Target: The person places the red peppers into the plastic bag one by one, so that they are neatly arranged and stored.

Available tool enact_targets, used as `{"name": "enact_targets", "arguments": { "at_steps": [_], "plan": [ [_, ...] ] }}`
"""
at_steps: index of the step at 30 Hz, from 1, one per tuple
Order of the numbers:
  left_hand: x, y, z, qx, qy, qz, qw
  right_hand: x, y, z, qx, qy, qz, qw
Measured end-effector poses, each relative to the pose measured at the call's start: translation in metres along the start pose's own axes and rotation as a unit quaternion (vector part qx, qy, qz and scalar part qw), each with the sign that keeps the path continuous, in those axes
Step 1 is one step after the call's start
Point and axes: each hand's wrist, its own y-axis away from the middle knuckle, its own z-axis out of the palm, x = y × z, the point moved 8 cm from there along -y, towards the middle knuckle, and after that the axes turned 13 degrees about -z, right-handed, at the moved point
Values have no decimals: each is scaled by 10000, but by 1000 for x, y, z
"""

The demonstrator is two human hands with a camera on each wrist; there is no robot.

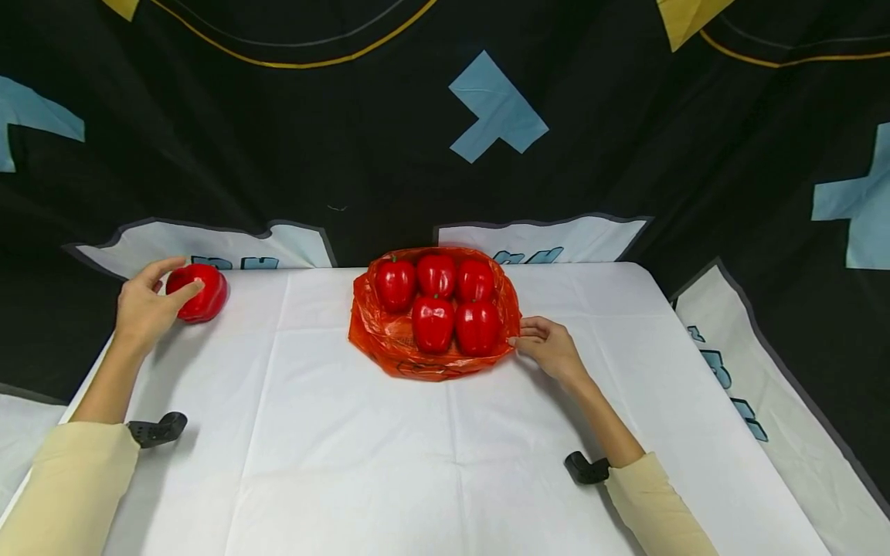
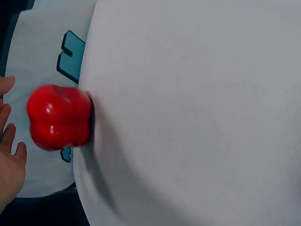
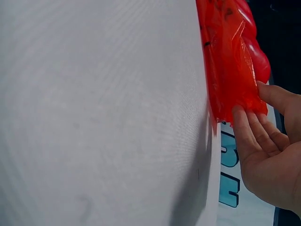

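A red bell pepper stands on the white tabletop at the left, near the far edge. My left hand is around its left side, thumb and fingers spread; in the left wrist view a gap shows between the fingers and the pepper. In the middle, an orange-red plastic bag lies with its mouth rolled wide, holding several red peppers. At the bag's right rim my right hand pinches the plastic, thumb inside and fingers against the outer wall.
A white cloth covers the table. Behind it hangs a black cloth with blue and yellow patches and white bands. Black wrist mounts sit at both sleeves.
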Motion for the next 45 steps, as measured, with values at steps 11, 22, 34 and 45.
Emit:
{"name": "enact_targets", "arguments": {
  "at_steps": [11, 22, 34, 45],
  "plan": [
    [-16, -14, 0, -139, -212, -184, 9995, -6, 0, 2, -30, -84, 73, 9999],
    [-25, -21, 0, -375, -259, -413, 9981, -30, 7, 4, -104, 78, 119, 9998],
    [-33, -30, 4, -940, -119, -635, 9935, 3, 0, 2, 28, 27, 74, 10000],
    [-30, -28, 6, -1162, -41, -615, 9913, -10, 2, 3, -42, 1, 105, 9999]
  ]
}}
